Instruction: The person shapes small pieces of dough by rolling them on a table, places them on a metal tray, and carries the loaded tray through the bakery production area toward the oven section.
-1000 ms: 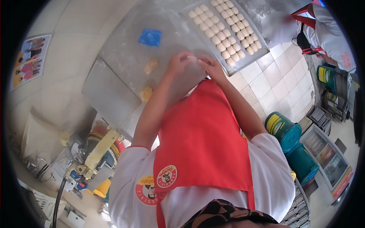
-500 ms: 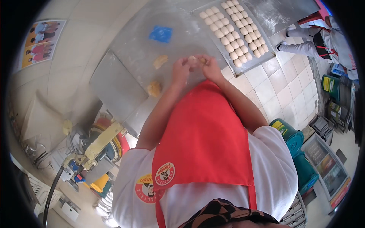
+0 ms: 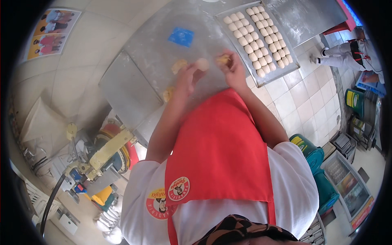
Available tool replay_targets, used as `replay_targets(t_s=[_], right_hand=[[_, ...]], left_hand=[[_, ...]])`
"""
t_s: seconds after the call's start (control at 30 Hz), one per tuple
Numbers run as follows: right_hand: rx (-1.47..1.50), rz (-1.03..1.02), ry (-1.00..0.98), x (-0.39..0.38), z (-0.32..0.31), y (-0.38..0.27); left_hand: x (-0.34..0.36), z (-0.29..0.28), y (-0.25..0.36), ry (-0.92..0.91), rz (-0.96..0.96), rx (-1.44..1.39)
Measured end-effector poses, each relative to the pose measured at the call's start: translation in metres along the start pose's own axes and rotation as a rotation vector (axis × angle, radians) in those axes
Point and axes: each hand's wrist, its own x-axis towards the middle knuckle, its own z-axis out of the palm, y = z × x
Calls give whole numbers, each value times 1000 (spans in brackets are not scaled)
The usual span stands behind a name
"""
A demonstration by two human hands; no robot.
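Here, the left hand (image 3: 188, 80) holds a smooth, round, pale piece of dough (image 3: 202, 64) over the gray metal table (image 3: 149, 53). The right hand (image 3: 233, 68) pinches a bumpy yellow lump (image 3: 223, 59) in its fingers. Nearby lies a flat blue square (image 3: 181, 36). Puffy dough balls (image 3: 248, 38) sit in rows on a thin metal tray (image 3: 281, 72).

Wall poster (image 3: 52, 34) — green buckets (image 3: 313, 154) — display case (image 3: 350, 185)
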Motion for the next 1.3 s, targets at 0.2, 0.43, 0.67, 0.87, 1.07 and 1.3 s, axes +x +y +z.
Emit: replay_targets(t_s=[0.2,0.43,0.67,0.87,1.07,1.3], right_hand=[[-347,-376,-320,16,19,-16],[36,123,-315,7,17,-28],[192,382,-339,2,17,-32],[-256,217,-141,0,16,-36],[-140,9,-86,-13,14,-19],[70,203,-68,-9,2,2]], left_hand=[[-14,9,6,-69,49,20],[-23,-2,4,-86,97,105],[-34,-4,-7,-129,155,90],[-18,4,-22,35,326,427],[-19,9,-14,37,272,549],[-18,26,-26,-12,304,547]])
